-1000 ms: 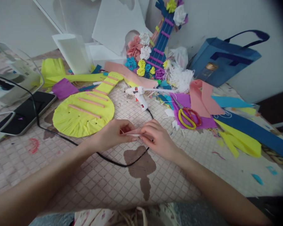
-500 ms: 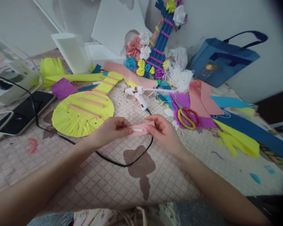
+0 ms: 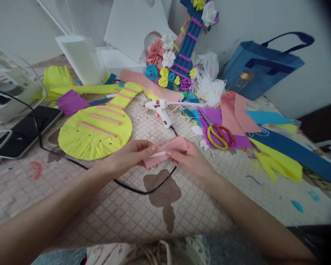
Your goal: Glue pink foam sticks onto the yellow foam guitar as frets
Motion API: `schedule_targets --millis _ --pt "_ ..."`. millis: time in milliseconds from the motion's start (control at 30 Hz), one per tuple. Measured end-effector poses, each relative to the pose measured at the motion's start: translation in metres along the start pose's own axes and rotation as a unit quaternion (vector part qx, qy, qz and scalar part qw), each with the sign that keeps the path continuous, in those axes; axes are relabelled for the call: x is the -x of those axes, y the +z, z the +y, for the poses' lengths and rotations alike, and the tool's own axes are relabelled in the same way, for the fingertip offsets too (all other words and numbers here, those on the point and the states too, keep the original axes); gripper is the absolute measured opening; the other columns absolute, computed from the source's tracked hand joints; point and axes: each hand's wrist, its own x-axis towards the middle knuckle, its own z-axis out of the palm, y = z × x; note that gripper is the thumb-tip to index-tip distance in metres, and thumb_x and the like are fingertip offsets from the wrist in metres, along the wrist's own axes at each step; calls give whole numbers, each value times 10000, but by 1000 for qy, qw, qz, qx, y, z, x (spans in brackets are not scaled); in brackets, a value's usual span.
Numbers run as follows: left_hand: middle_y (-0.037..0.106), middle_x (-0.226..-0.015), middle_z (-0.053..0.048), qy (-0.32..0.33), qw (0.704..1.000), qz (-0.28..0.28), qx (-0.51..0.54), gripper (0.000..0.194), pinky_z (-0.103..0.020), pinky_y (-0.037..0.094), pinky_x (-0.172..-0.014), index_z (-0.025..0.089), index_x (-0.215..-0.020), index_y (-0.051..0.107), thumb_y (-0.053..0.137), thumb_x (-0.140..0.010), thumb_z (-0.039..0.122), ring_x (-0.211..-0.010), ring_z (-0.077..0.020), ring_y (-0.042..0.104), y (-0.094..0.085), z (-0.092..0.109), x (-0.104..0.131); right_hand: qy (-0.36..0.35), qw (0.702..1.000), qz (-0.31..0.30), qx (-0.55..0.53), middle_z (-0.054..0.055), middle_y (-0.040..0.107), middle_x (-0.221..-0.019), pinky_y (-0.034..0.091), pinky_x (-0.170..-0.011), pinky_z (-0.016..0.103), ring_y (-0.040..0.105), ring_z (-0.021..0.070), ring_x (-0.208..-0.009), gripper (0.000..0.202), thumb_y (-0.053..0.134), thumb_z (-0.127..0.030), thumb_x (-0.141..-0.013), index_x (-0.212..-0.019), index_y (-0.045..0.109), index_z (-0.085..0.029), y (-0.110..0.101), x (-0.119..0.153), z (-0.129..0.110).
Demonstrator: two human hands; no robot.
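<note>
Between my two hands is a piece of pink crepe paper with a thin white strip lying along it. My left hand pinches the paper's left end, thumb on top. At the right end, the fingers of my right hand are closed on the paper, with the thumb by the strip's tip. Both hands are held above the table. Beyond them lies a white hot glue gun with a glue stick in its back. To the left rests a yellow paper-covered guitar shape with several pink bars across it.
Scissors lie on purple paper at the right. A black cord loops under my hands. A phone is at the left. Behind stand a blue decorated guitar with paper flowers and a blue bag.
The pink paper has tilted, its right end now higher, and more of it shows below the strip. My right thumb has shifted left along it. The camera view has moved slightly.
</note>
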Motion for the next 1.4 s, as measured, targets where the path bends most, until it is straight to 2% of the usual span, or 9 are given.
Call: schedule_targets --millis 67,267,433,500,600,733,967,1200,1400 --pt "657 -719 -39 -19 999 -22 22 388 -237 462 -588 129 -825 639 569 -804 510 -634 -125 602 -1 1 1 -3 1000 -21 16 -19 577 -679 401 -496 231 498 96 -561 142 656 -276 -776 -862 601 -177 -1 1 -4" --pt "696 -755 -58 -35 996 -78 15 301 -254 481 -625 126 -848 648 644 -774 418 -669 -147 640 -4 1 1 -34 998 -52 19 -5 614 -823 413 -504 218 516 82 -581 121 666 -284 -779 -853 625 -197 0 2 -6" --pt "692 -771 -40 -15 998 -56 -29 298 -207 423 -564 123 -845 651 626 -787 414 -649 -115 603 -4 0 2 -39 996 -72 26 0 630 -833 423 -527 221 555 97 -638 127 659 -309 -787 -856 664 -202 -1 1 -5" --pt "701 -853 -46 -19 997 -61 -31 279 -216 439 -609 131 -897 654 671 -753 370 -713 -126 620 -4 0 3 -31 996 -77 25 -3 631 -821 417 -523 216 551 91 -626 133 669 -317 -780 -845 664 -200 0 2 -5" --pt "711 -892 -57 -38 997 -69 -19 276 -244 471 -657 149 -912 660 685 -738 362 -769 -153 643 -3 -1 3 -24 996 -75 35 -12 597 -696 409 -502 214 517 88 -573 184 637 -364 -804 -838 662 -185 -1 2 -6" --pt "715 -850 -43 -52 996 -75 14 231 -243 492 -650 169 -885 665 699 -729 337 -738 -147 655 -3 -3 2 -38 998 -28 28 -33 519 -587 389 -467 213 472 79 -511 240 567 -392 -853 -752 611 -179 -1 0 -2" --pt "709 -789 -42 -55 996 -62 39 264 -229 498 -643 152 -894 653 700 -732 355 -709 -135 658 1 -7 1 -30 999 34 -15 -41 495 -557 371 -415 214 456 78 -466 241 607 -396 -817 -718 574 -178 0 0 3" --pt "672 -851 -42 -47 996 -56 45 302 -226 492 -647 145 -937 647 658 -771 397 -721 -119 624 3 -10 1 -11 1000 -11 -10 -28 549 -585 387 -440 220 474 79 -483 221 640 -383 -795 -755 604 -168 0 1 1" --pt "578 -678 9 -28 999 -39 -20 317 -208 447 -571 139 -868 640 617 -786 444 -615 -97 543 3 -9 2 -6 999 -34 23 -31 527 -594 380 -446 218 465 82 -501 220 634 -388 -796 -771 625 -170 -2 1 0"
